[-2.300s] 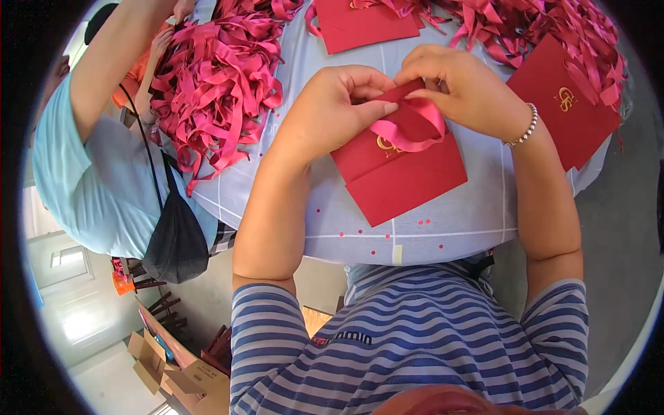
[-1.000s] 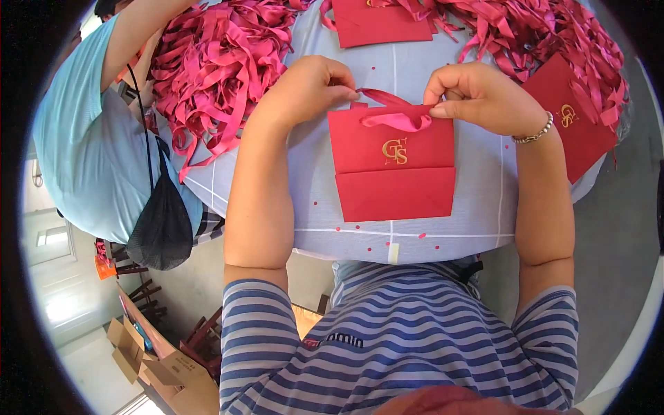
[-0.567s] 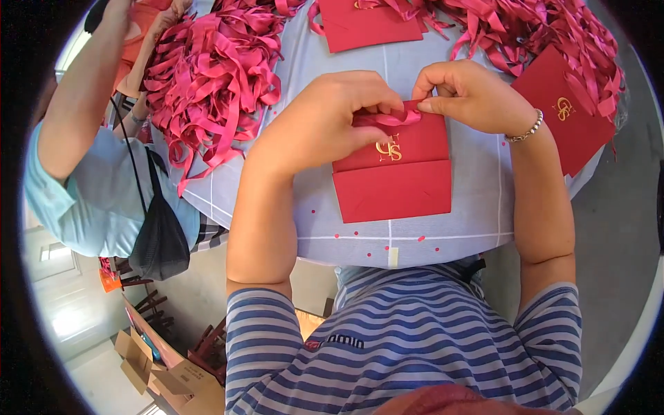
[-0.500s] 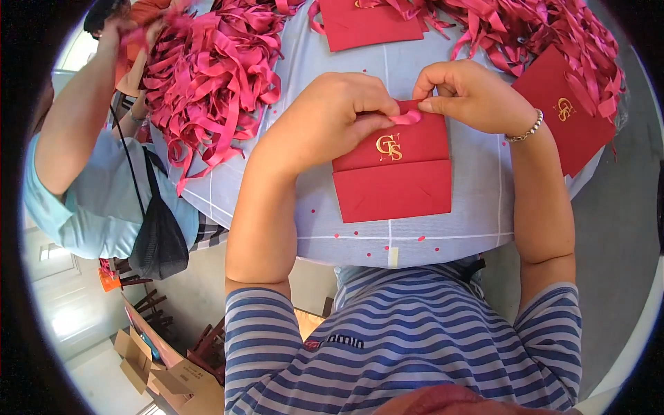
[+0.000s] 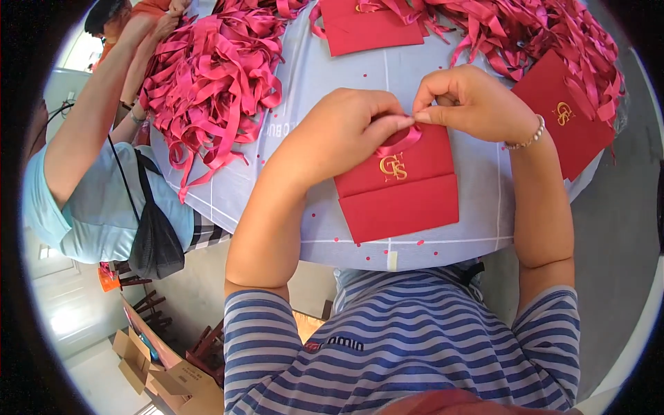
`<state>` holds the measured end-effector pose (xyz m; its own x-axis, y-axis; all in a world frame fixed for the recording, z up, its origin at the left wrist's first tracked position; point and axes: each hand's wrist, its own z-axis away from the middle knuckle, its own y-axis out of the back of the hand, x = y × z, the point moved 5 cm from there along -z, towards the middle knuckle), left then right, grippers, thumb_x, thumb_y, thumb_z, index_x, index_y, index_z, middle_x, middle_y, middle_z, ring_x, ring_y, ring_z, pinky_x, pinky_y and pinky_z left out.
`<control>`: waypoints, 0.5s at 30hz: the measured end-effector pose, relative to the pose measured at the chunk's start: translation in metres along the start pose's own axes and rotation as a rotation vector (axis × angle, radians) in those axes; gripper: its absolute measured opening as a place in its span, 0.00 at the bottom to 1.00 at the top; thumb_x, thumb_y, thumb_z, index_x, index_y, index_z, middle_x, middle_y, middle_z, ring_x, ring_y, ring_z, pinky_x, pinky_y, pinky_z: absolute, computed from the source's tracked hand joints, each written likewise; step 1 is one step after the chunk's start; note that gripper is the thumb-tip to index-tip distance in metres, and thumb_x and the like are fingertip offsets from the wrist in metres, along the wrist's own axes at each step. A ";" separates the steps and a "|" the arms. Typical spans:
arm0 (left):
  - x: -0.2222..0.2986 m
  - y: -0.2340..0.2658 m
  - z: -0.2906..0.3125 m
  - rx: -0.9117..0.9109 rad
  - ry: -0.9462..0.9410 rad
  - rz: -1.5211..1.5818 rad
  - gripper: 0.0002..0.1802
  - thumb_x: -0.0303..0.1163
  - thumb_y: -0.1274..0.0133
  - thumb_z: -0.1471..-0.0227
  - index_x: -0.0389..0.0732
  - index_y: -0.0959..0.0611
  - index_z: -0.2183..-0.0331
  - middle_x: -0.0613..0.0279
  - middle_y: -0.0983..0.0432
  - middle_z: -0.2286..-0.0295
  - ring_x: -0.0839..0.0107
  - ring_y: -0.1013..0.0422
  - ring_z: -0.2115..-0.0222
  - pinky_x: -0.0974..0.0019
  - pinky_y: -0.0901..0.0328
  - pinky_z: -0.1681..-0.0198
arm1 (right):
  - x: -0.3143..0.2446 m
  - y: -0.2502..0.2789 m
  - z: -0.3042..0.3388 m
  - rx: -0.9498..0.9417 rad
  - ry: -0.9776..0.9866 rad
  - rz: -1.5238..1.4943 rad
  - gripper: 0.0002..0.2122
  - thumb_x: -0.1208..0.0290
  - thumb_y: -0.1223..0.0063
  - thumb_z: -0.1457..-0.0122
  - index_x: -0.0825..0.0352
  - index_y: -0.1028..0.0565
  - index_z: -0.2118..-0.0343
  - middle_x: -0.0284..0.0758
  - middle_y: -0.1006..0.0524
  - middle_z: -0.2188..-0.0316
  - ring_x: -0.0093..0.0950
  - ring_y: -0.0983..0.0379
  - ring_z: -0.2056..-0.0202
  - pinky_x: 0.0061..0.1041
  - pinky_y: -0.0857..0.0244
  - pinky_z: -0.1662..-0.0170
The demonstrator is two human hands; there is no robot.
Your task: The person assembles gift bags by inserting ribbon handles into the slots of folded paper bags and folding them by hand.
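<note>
A flat red paper gift bag (image 5: 404, 207) with a gold emblem lies before me, its folded base toward me. At its far edge a pink ribbon (image 5: 400, 144) loops over the front. My left hand (image 5: 360, 128) pinches this ribbon between thumb and fingers. Close beside it, my right hand (image 5: 467, 104) is closed in a pinch at the bag's top edge, fingertips almost meeting the left ones. What the right fingertips grip is too small to make out; it may be ribbon or the bag's edge.
Heaped pink ribbons (image 5: 214, 83) cover the table's left side. Another ribbon pile (image 5: 512, 31) lies far right, with a red bag (image 5: 564, 114) beside it. A further red bag (image 5: 373, 34) lies at the far middle. At left a co-worker's arm (image 5: 90, 131) reaches over ribbons. Small red dots mark the tablecloth (image 5: 332, 214).
The bag has shifted slightly toward me and tilted. My left hand has moved right and nearer, closing in on the right hand. The ribbon loop shows larger. The co-worker's hands have moved right.
</note>
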<state>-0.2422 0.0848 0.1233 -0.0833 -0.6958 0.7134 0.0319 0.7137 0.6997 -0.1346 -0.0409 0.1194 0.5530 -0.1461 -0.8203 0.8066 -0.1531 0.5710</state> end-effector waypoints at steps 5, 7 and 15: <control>0.020 -0.005 0.002 -0.012 -0.125 -0.008 0.07 0.28 0.46 0.46 0.34 0.19 0.68 0.54 0.24 0.77 0.65 0.29 0.77 0.68 0.35 0.71 | 0.030 0.007 -0.007 0.269 -0.249 -0.320 0.14 0.62 0.46 0.39 0.67 0.22 0.75 0.22 0.30 0.83 0.11 0.45 0.84 0.16 0.53 0.81; 0.035 -0.002 0.008 0.080 -0.334 -0.046 0.05 0.27 0.45 0.49 0.35 0.19 0.69 0.53 0.23 0.76 0.57 0.27 0.75 0.65 0.34 0.71 | 0.035 -0.010 -0.007 -0.072 -0.378 -0.293 0.16 0.58 0.42 0.43 0.70 0.21 0.75 0.24 0.27 0.81 0.14 0.41 0.82 0.18 0.47 0.79; 0.057 0.000 0.023 0.120 -0.561 -0.090 0.06 0.28 0.41 0.54 0.38 0.18 0.71 0.59 0.22 0.75 0.58 0.26 0.75 0.60 0.34 0.70 | 0.030 -0.020 -0.015 0.072 -0.131 -0.724 0.10 0.66 0.47 0.38 0.68 0.24 0.69 0.25 0.26 0.77 0.13 0.38 0.79 0.14 0.44 0.74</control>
<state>-0.2701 0.0470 0.1637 -0.5969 -0.6281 0.4993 -0.1105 0.6807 0.7242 -0.1307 -0.0275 0.0833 -0.1456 -0.0986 -0.9844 0.9417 -0.3187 -0.1074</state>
